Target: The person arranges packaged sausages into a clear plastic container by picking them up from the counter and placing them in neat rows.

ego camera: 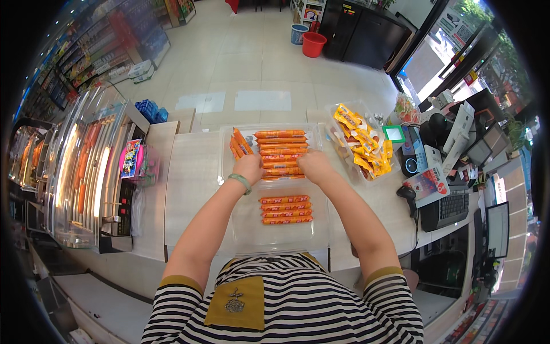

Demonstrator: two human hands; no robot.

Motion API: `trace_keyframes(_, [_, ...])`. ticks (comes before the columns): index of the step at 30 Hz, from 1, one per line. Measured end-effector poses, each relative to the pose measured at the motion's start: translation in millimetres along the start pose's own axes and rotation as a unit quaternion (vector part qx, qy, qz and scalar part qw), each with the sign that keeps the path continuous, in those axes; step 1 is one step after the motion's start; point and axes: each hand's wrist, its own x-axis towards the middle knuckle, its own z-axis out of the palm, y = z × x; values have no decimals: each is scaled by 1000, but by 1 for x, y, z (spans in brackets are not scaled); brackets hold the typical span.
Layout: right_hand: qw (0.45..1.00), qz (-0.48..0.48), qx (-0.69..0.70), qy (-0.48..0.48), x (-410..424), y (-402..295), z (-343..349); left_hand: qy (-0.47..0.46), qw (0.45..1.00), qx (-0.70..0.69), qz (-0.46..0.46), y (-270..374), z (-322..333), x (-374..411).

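A row of several orange-wrapped sausages [281, 145] lies side by side in a clear plastic tray [226, 139]. My left hand [250, 169], with a green bangle at the wrist, pinches the left end of one sausage in the row. At the opposite end, the curled fingers of my right hand [316, 167] meet the same sausage; its fingertips are partly hidden. A few loose sausages [240, 144] lean at a slant just beyond my left hand. Nearer my body, a smaller row of orange sausages [286, 210] rests on a clear plastic surface, perhaps the lid [275, 238].
Yellow packets fill a clear bin [328, 124] at the right. Past it stand a keyboard [444, 208], a barcode scanner [407, 195] and a monitor [497, 230]. A glass-covered sausage roller grill [88, 172] occupies the left, beside a pink container [144, 165] on the counter [193, 172].
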Motion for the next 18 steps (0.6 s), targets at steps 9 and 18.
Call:
trace_keyframes(9, [992,32,-24,-121,15,-3,10,-132,989,18,-60,2,17,20])
trace_keyframes(18, [990,66,-4,-128,14,1,10,-68,997,-29,-10,-5,21,18])
